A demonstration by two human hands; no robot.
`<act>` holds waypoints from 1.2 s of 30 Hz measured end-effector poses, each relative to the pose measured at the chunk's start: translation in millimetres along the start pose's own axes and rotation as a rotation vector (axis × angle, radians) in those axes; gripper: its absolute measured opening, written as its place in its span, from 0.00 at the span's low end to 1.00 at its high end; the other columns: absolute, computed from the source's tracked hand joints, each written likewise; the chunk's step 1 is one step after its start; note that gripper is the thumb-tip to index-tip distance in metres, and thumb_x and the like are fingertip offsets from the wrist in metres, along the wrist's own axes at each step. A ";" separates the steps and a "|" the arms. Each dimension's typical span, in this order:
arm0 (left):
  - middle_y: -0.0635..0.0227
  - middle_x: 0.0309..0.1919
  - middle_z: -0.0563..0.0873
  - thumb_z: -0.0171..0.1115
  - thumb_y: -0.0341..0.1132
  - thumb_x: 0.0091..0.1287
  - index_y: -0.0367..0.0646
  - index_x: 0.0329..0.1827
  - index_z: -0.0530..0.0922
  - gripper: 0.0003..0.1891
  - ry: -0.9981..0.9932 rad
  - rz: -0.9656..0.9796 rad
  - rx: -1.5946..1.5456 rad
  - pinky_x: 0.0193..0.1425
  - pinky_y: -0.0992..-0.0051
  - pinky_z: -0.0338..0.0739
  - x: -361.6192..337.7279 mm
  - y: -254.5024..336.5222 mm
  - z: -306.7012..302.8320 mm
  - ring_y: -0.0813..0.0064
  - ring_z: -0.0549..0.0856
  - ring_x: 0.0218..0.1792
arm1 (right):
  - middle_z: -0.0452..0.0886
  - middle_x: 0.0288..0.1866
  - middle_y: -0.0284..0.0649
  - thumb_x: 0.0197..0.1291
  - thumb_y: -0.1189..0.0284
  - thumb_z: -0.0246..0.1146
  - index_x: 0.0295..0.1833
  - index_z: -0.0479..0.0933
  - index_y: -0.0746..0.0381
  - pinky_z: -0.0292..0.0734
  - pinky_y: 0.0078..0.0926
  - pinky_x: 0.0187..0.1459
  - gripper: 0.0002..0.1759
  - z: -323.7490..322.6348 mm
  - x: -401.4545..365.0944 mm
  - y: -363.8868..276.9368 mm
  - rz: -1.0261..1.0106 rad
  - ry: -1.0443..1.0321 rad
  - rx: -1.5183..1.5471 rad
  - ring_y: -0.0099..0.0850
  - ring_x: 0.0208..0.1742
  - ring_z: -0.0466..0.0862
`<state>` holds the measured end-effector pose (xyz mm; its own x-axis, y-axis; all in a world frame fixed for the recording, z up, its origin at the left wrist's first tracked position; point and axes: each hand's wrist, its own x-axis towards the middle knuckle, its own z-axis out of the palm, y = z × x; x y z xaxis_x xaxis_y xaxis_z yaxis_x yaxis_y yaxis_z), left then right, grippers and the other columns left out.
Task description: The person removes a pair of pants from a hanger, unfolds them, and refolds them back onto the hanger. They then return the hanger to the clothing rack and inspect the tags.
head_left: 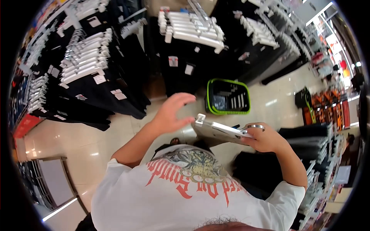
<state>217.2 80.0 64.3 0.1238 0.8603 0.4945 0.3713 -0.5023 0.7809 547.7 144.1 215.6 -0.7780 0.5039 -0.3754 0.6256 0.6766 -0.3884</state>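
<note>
My right hand [266, 138] is closed around one end of a white clip hanger [221, 128], its metal hook showing by the fingers. A light beige-grey garment [210, 135] hangs below the hanger, in front of my body. My left hand [173, 113] is open, thumb and fingers apart, close to the clip at the hanger's other end. Just beyond the hanger, a black shopping basket [228, 97] with a bright green rim stands on the floor.
Racks of dark trousers on white hangers [192, 30] stand ahead, with more trousers [86, 57] at the left. Another rack of dark clothes [308, 133] is close on my right. Glossy tiles [83, 144] cover the floor. A second green-rimmed basket [305, 102] is farther right.
</note>
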 end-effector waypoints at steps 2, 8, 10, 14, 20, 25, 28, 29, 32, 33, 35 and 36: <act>0.57 0.60 0.83 0.77 0.42 0.57 0.39 0.60 0.80 0.29 -0.004 0.195 0.198 0.69 0.58 0.74 8.5 17.1 -3.8 0.53 0.81 0.62 | 0.83 0.35 0.47 0.65 0.66 0.66 0.46 0.80 0.64 0.78 0.44 0.40 0.12 -19.3 27.5 -2.1 -0.111 -0.019 -0.017 0.50 0.39 0.83; 0.60 0.42 0.85 0.80 0.38 0.49 0.41 0.45 0.83 0.22 0.105 0.113 0.601 0.62 0.58 0.79 4.6 63.5 -28.7 0.55 0.84 0.48 | 0.80 0.28 0.50 0.63 0.62 0.67 0.36 0.78 0.64 0.76 0.47 0.35 0.15 -51.3 76.2 -23.0 -0.263 -0.034 -0.117 0.53 0.33 0.82; 0.59 0.43 0.84 0.79 0.36 0.50 0.40 0.44 0.82 0.21 0.058 0.056 0.646 0.63 0.57 0.78 3.2 69.0 -42.4 0.55 0.83 0.50 | 0.80 0.29 0.53 0.63 0.63 0.65 0.32 0.76 0.67 0.76 0.49 0.37 0.17 -44.3 107.5 -22.6 -0.416 -0.014 -0.033 0.55 0.34 0.82; 0.60 0.44 0.84 0.78 0.37 0.52 0.37 0.46 0.81 0.22 0.139 0.045 0.750 0.65 0.54 0.76 2.8 62.1 -47.9 0.55 0.82 0.52 | 0.81 0.31 0.54 0.64 0.64 0.65 0.33 0.77 0.68 0.76 0.49 0.39 0.16 -43.8 145.9 -28.7 -0.419 -0.104 -0.070 0.56 0.35 0.82; 0.62 0.37 0.85 0.76 0.39 0.56 0.42 0.45 0.81 0.18 0.061 -0.107 0.907 0.56 0.59 0.80 25.1 57.8 -63.8 0.56 0.85 0.43 | 0.82 0.34 0.55 0.64 0.64 0.64 0.37 0.79 0.68 0.77 0.50 0.42 0.15 -57.4 206.5 -37.1 -0.573 -0.133 -0.078 0.56 0.39 0.83; 0.59 0.28 0.83 0.73 0.41 0.59 0.43 0.36 0.79 0.14 -0.083 -0.357 0.875 0.37 0.57 0.78 52.2 56.3 -92.0 0.52 0.84 0.32 | 0.84 0.35 0.53 0.64 0.64 0.65 0.41 0.81 0.67 0.78 0.50 0.43 0.15 -79.1 250.4 -40.2 -0.665 -0.150 -0.093 0.55 0.40 0.84; 0.56 0.27 0.83 0.70 0.39 0.61 0.42 0.34 0.79 0.11 -0.092 -0.370 0.820 0.36 0.55 0.76 76.6 55.7 -123.3 0.50 0.84 0.31 | 0.85 0.36 0.51 0.64 0.64 0.65 0.43 0.83 0.65 0.78 0.48 0.42 0.14 -99.1 275.1 -27.2 -0.767 -0.061 0.042 0.53 0.39 0.84; 0.56 0.27 0.83 0.71 0.39 0.60 0.42 0.34 0.80 0.11 -0.090 -0.377 0.790 0.36 0.56 0.76 86.2 53.0 -131.9 0.50 0.84 0.32 | 0.86 0.36 0.50 0.64 0.63 0.66 0.45 0.84 0.62 0.79 0.46 0.41 0.13 -106.2 282.4 -21.0 -0.820 0.018 0.078 0.52 0.39 0.85; 0.56 0.27 0.84 0.72 0.39 0.59 0.42 0.34 0.83 0.10 -0.098 -0.485 0.794 0.36 0.57 0.77 104.7 42.1 -150.1 0.51 0.84 0.32 | 0.86 0.40 0.49 0.64 0.70 0.67 0.51 0.83 0.66 0.80 0.37 0.43 0.13 -132.1 293.0 -11.8 -0.777 0.047 0.088 0.46 0.41 0.86; 0.56 0.27 0.84 0.73 0.39 0.58 0.42 0.35 0.84 0.11 -0.052 -0.462 0.789 0.36 0.58 0.77 107.9 36.1 -151.6 0.51 0.85 0.32 | 0.86 0.42 0.48 0.63 0.71 0.68 0.54 0.82 0.66 0.80 0.36 0.45 0.15 -140.1 295.7 -7.1 -0.740 0.020 0.040 0.47 0.44 0.86; 0.56 0.27 0.84 0.73 0.39 0.58 0.42 0.35 0.84 0.11 -0.027 -0.522 0.794 0.36 0.58 0.77 114.6 28.3 -155.3 0.51 0.84 0.32 | 0.86 0.45 0.48 0.63 0.70 0.68 0.56 0.81 0.65 0.81 0.37 0.47 0.17 -144.8 307.1 6.7 -0.802 0.104 0.017 0.47 0.46 0.86; 0.56 0.27 0.84 0.73 0.39 0.58 0.42 0.35 0.84 0.11 -0.026 -0.541 0.793 0.36 0.58 0.77 117.8 24.3 -156.9 0.51 0.84 0.33 | 0.85 0.46 0.48 0.63 0.70 0.68 0.57 0.80 0.65 0.81 0.37 0.47 0.18 -146.8 310.9 15.3 -0.820 0.156 0.009 0.47 0.47 0.85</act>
<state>96.4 155.5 201.4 -0.2304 0.9649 0.1264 0.8975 0.1605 0.4108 306.8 389.9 216.5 -0.9856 -0.0781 0.1499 -0.1432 0.8570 -0.4950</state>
